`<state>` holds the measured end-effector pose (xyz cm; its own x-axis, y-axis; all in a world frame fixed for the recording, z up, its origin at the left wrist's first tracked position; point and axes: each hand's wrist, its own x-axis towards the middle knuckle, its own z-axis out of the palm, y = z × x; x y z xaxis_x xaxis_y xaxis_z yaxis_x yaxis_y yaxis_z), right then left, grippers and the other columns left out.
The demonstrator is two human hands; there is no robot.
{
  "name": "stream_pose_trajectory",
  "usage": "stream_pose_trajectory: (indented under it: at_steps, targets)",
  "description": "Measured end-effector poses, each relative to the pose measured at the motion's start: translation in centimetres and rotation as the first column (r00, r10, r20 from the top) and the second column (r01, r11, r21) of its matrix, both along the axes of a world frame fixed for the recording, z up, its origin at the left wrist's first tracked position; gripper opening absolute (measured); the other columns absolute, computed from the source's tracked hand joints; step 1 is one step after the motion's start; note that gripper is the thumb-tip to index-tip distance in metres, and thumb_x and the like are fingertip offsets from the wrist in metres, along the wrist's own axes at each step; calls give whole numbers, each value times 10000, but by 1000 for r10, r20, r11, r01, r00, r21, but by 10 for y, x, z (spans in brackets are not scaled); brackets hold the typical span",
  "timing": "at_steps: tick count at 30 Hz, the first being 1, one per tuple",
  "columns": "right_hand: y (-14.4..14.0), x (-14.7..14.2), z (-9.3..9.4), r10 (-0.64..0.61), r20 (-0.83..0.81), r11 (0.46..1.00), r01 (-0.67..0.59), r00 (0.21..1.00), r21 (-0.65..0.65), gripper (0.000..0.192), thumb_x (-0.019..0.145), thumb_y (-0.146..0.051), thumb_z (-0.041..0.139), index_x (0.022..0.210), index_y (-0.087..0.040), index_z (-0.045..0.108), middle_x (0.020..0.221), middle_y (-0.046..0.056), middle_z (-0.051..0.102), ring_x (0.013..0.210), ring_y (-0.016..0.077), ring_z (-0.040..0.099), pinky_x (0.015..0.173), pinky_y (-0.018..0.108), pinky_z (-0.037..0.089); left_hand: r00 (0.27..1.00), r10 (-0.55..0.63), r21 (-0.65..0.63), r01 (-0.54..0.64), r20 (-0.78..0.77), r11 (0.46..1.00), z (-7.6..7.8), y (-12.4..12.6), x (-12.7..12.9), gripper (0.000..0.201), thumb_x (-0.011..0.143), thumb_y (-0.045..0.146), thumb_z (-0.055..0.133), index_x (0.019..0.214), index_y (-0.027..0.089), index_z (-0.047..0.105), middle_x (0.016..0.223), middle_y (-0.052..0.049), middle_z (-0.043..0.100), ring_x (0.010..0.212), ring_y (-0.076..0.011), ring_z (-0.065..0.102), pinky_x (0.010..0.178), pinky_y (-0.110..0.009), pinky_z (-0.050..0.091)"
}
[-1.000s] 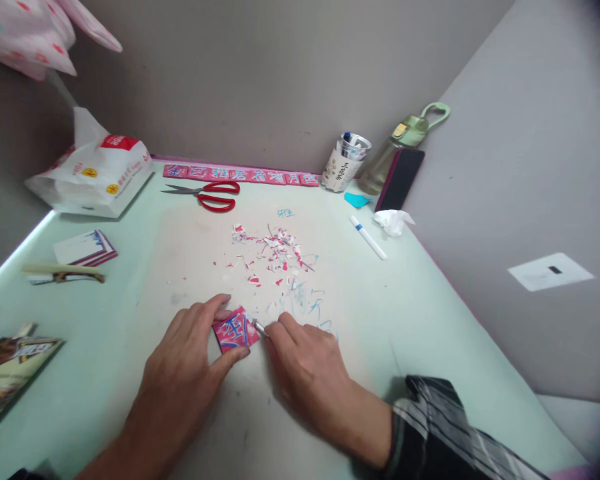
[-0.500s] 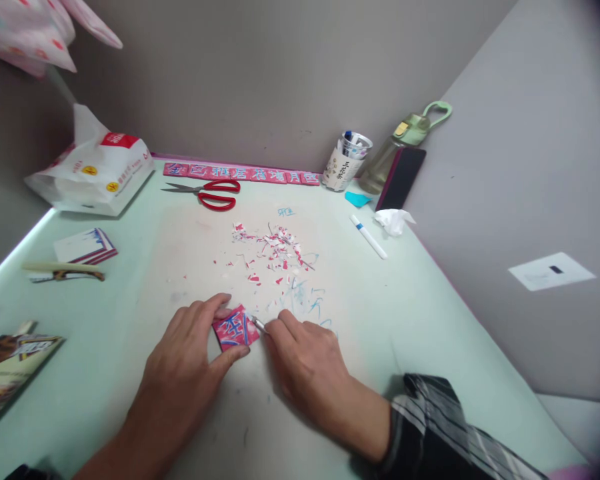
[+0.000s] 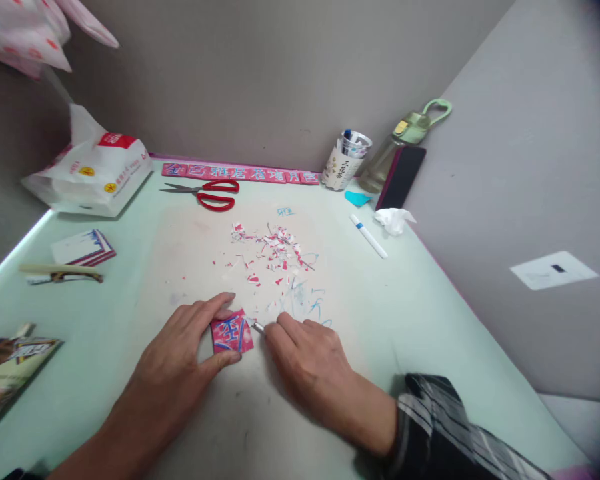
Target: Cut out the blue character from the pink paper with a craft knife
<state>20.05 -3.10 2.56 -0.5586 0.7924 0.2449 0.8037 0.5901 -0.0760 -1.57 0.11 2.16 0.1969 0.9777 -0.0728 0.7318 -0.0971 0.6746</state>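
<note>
Square (image 3: 233, 335), pink with blue strokes, on the surface (image 3: 405, 313), seven o'clock of the scraps (image 3: 280, 250). Left hand (image 3: 180, 347) pinches it, fingers at its six and eleven o'clock edges; right hand (image 3: 310, 363) fingers closed on a slim metal tool (image 3: 258, 327), tip about two o'clock, contact unclear. Looks light, stiffish, easily nicked; grip opposite edges, clear of the tip.

A pale green desk (image 3: 430, 327) is bordered by a grey back wall (image 3: 220, 80) and a lighter grey right wall (image 3: 530, 153), on which a white rectangular plate (image 3: 535, 273) is set. The desk's left edge (image 3: 11, 261) is brightly lit, while the left wall (image 3: 3, 147) is darkly shaded.
</note>
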Motion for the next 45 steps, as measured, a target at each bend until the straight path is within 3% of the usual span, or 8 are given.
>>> stream_pose_trajectory:
  at_steps: [5, 12, 24, 32, 40, 45]
  targets:
    - [3, -1, -1, 5, -13, 1000, -5, 1000, -16, 200, 862, 8, 489, 888, -186, 526, 784, 15, 546, 596, 167, 382, 545, 329, 277, 999, 24, -3, -24, -28, 1000, 0, -1, 0, 580, 769, 449, 617, 1319, 272, 559, 1245, -50, 715, 1181, -302, 654, 1017, -489, 521]
    - [-1, 3, -5, -14, -43, 999, 12, 999, -48, 214, 832, 9, 511, 908, -191, 526, 806, 13, 557, 599, 166, 398, 551, 333, 265, 998, 11, -31, -13, -61, 999, -6, -2, -8, 610, 810, 434, 632, 1393, 347, 475, 1388, -17, 660, 1281, -292, 618, 1036, -479, 519]
    - [-7, -1, -6, -52, -32, 998, 52, 998, -24, 246, 785, 21, 512, 898, -198, 511, 797, 16, 569, 590, 169, 417, 543, 325, 258, 997, 68, -62, -71, -48, 996, 0, -2, -4, 675, 779, 468, 644, 1405, 303, 453, 1302, -53, 690, 1208, -315, 658, 997, -476, 529]
    - [-1, -8, -4, -60, -6, 998, 61, 998, 31, 239, 761, 10, 516, 881, -196, 517, 775, 23, 582, 572, 172, 426, 531, 330, 229, 997, 38, -75, -43, -68, 996, 2, -2, -4, 653, 775, 472, 637, 1385, 300, 481, 1321, -57, 688, 1293, -343, 598, 1015, -487, 497]
    - [16, -3, -10, -208, 2, 976, 208, 978, -72, 117, 908, -60, 533, 932, -171, 562, 862, 44, 639, 587, 151, 488, 535, 319, 217, 999, 42, -86, -44, -24, 995, -7, -2, -7, 657, 784, 472, 668, 1390, 321, 462, 1311, -52, 683, 1259, -339, 613, 992, -479, 499]
    - [19, 4, -7, -238, -30, 968, 235, 971, -87, 76, 1001, -152, 544, 949, -173, 595, 878, 39, 647, 612, 152, 504, 551, 308, 258, 999, -19, 11, 18, 36, 1000, -16, -1, -6, 689, 796, 496, 695, 1410, 291, 458, 1357, -88, 630, 1254, -329, 602, 1049, -502, 470]
